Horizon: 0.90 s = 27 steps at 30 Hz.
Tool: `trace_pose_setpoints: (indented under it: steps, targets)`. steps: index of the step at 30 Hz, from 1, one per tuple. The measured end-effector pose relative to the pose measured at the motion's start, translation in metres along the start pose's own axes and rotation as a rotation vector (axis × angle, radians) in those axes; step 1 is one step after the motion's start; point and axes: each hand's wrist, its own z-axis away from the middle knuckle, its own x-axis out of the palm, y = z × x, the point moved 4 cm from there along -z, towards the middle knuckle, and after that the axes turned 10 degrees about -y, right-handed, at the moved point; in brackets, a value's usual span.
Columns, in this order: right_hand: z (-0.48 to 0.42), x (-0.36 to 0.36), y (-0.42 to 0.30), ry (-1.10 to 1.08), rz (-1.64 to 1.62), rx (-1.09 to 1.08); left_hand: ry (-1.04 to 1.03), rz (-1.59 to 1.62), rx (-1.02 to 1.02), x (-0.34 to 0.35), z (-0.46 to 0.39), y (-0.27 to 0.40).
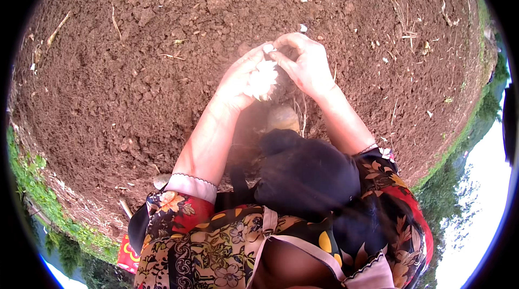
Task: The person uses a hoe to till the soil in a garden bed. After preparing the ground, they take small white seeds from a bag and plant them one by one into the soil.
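My left hand (239, 80) holds a cluster of white pieces (263, 80), perhaps peeled cloves, against its palm. The glare on them hides what they are. Between the fingertips of both hands is one small white piece (268, 48). The thumb and forefinger of my right hand (302, 62) are bent around towards that piece, close to the left fingertips; whether they touch it is hard to tell. Both hands are above brown tilled soil (162, 86). Another small white piece (303, 28) lies on the soil just beyond my right hand.
A pale stone (283, 119) lies near my dark-clothed knee (308, 171). Dry stalks (58, 29) and small white bits are scattered over the soil. A red printed bag or box (129, 254) is at the lower left. Green plants (44, 191) edge the soil.
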Motion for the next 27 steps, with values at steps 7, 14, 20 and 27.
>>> trace_pose_setpoints:
  steps: [7,14,20,27]
  targets:
    - [0.004,-0.002,-0.012,-0.005,0.33,-0.161,0.119,-0.213,-0.017,0.017,0.0,-0.001]
    - [0.005,0.006,-0.009,-0.066,0.414,-0.165,0.094,-0.128,-0.041,-0.008,-0.004,-0.014]
    - [0.009,0.004,-0.017,0.102,0.317,-0.219,0.126,-0.023,0.066,0.006,-0.005,-0.02]
    - [0.008,-0.015,0.003,0.033,-0.591,-0.039,-0.172,0.283,0.09,0.002,0.001,-0.012]
